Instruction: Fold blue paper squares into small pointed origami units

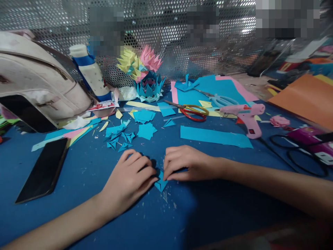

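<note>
A small blue folded paper piece [160, 184] lies on the blue table between my hands. My left hand [134, 177] rests palm down at its left, fingers bent, with its thumb and fingertips at the paper's edge. From the right, my right hand [188, 163] pinches the paper's right side between thumb and fingers. Part of the paper is hidden by the fingertips. Just beyond my left hand lie several folded blue pieces [120, 136] and stacks of blue paper cutouts [146, 130]. A blue paper strip [215, 136] lies beyond my right hand.
Scissors with red and yellow handles [194, 111], a pink glue gun [246, 114] and its cable stand beyond the strip. Two phones, one here [43, 170], and a white bag [39, 76] are left. Paper flowers [148, 85] stand at the back; orange paper [307, 100] lies right.
</note>
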Tool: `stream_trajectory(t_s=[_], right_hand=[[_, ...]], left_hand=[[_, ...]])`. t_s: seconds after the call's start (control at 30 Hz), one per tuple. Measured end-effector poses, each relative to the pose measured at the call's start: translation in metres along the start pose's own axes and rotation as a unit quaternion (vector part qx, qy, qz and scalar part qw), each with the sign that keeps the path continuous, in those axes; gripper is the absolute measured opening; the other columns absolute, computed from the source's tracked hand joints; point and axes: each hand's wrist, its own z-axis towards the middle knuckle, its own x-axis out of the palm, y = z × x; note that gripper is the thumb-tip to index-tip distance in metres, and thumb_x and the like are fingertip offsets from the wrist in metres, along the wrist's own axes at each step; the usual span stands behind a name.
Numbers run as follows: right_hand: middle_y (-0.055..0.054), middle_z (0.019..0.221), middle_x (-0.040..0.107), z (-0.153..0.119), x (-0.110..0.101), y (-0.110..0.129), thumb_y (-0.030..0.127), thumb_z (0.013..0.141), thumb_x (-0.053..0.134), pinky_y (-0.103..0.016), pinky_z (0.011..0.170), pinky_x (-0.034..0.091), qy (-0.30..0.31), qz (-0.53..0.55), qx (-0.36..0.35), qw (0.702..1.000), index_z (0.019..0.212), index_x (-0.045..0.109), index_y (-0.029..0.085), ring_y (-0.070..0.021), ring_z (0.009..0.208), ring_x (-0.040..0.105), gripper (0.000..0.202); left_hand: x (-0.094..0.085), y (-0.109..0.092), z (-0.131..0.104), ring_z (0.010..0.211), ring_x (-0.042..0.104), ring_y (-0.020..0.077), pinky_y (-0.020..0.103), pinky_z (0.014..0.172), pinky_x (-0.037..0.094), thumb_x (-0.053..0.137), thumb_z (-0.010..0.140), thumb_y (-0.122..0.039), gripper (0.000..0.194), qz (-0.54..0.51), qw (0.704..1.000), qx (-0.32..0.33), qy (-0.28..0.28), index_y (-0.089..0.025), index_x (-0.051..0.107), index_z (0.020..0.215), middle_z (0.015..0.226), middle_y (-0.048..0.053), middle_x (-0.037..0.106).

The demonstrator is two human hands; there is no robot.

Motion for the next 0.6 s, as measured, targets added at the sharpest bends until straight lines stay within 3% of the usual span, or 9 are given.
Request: stream_trajectory(t_s=[0.13,0.47,0.6], right_hand=[[-0.003,0.088,0.071,-0.001,0.000,0.002,0.020,0.093,0.065,-0.024,0.074,0.045,0.007,-0.031,-0.007,0.999,0.094,0.073,0.019,-0.0131,0.085,0.058,0.008],[-0.005,0.097,0.069,-0.004,0.002,0.009,0.032,0.104,0.047,-0.027,0.074,0.041,0.041,-0.215,-0.085,0.972,0.096,0.068,0.018,-0.0144,0.085,0.057,0.026],[-0.004,0.098,0.069,-0.004,0.006,0.011,0.028,0.104,0.045,-0.028,0.071,0.041,0.029,-0.262,-0.113,0.958,0.111,0.066,0.020,-0.0139,0.085,0.057,0.024]], left_hand=[[0.000,-0.002,0.006,0.081,0.052,0.0180,0.036,0.081,0.033,0.055,0.100,-0.028,0.015,-0.002,0.999,-0.032,0.017,-0.019,0.062,0.090,0.085,0.000,0.064],[-0.002,-0.006,0.010,0.080,0.055,0.0161,0.033,0.080,0.034,0.055,0.098,-0.019,0.010,-0.026,0.996,-0.073,0.032,-0.020,0.064,0.093,0.084,-0.001,0.066],[-0.001,-0.004,0.009,0.084,0.058,0.0157,0.032,0.080,0.034,0.057,0.097,-0.018,0.009,-0.051,0.994,-0.085,0.034,-0.022,0.064,0.095,0.091,-0.002,0.067]])
